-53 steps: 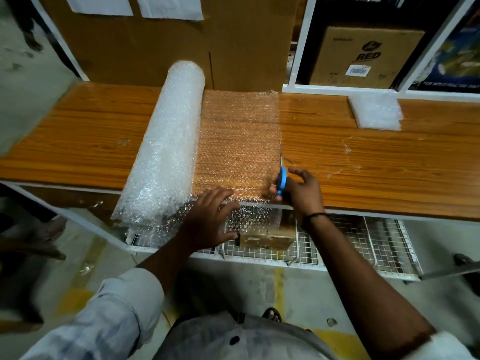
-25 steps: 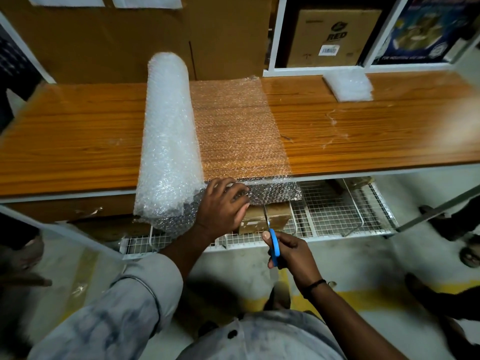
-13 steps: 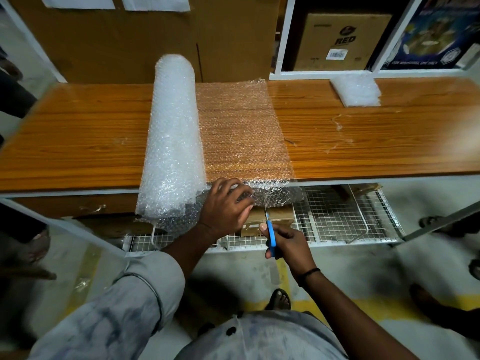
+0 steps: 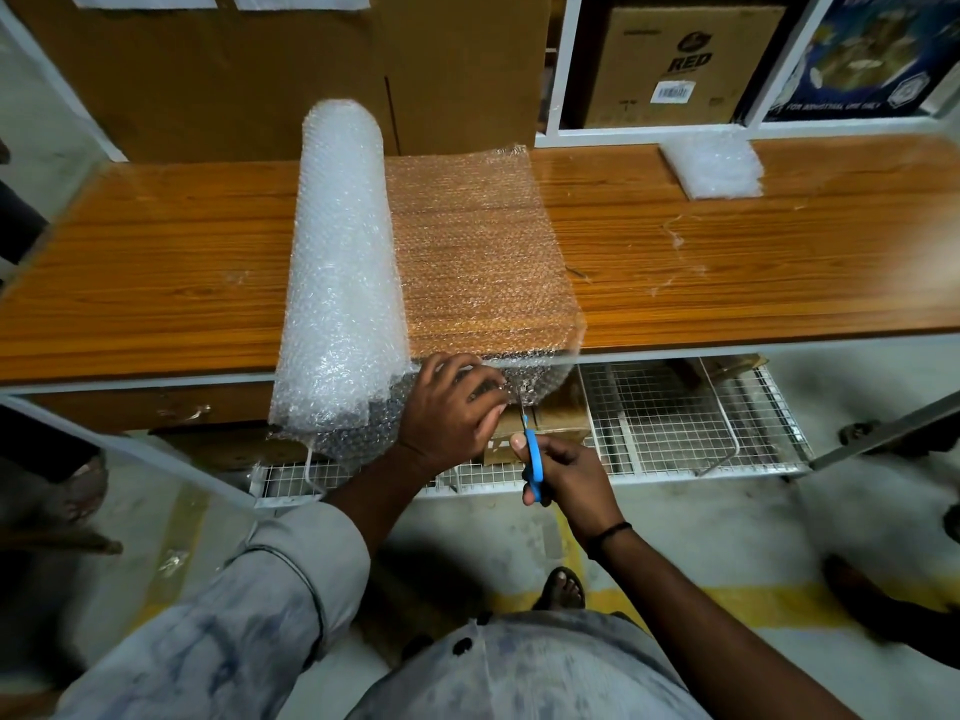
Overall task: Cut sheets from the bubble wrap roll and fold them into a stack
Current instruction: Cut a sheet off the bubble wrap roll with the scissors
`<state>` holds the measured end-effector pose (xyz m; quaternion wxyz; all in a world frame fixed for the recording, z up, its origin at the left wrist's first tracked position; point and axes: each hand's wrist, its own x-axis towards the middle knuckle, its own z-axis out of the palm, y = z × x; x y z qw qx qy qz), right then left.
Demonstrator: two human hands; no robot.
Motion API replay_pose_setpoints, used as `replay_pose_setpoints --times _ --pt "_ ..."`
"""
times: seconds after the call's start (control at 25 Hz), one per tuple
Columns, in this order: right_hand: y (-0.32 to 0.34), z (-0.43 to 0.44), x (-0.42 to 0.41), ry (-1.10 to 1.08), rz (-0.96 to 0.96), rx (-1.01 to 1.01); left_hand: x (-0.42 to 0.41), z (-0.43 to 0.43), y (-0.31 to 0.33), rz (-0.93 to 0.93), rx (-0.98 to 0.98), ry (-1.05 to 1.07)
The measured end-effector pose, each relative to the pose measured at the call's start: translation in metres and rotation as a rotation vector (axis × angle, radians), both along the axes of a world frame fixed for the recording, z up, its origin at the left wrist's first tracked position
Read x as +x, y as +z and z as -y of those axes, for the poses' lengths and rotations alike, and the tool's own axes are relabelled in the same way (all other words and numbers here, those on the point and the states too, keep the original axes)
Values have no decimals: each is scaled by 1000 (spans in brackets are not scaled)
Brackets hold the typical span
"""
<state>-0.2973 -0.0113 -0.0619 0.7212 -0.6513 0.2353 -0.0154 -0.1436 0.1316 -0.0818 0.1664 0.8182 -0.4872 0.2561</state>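
Note:
A thick bubble wrap roll (image 4: 340,272) lies across the wooden table (image 4: 156,283), its near end hanging over the front edge. An unrolled sheet (image 4: 483,257) spreads flat to its right. My left hand (image 4: 449,407) grips the sheet's near edge where it droops off the table. Just right of it, my right hand (image 4: 566,472) holds blue-handled scissors (image 4: 531,454), whose blades point up at the sheet's hanging edge. A folded stack of bubble wrap (image 4: 714,166) rests at the table's far right.
Wire baskets (image 4: 675,423) sit under the table, with a small cardboard box (image 4: 563,413) inside. Large cardboard boxes (image 4: 291,70) stand behind the table, and a white shelf (image 4: 561,75) holds a boxed carton. Other people's feet (image 4: 878,600) are on the floor at right.
My right hand left the sheet's right edge, dropped below the table front, then rose so the scissor blades meet the hanging edge. My left hand went from pressing flat to gripping the sheet.

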Motion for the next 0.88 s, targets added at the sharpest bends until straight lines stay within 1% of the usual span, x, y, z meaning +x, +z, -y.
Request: replay_pose_setpoints --times 0.12,0.4,0.68,0.88 --pt "-3 -1 2 14 31 -16 -1 0 2 -10 -14 3" --pt "-5 -2 4 -5 31 -18 -2 -2 2 -46 -29 7" --pt "4 0 22 -30 23 -9 -4 -6 0 -67 -52 3" --pt "11 0 33 -20 58 -21 -2 -7 0 -72 -55 5"
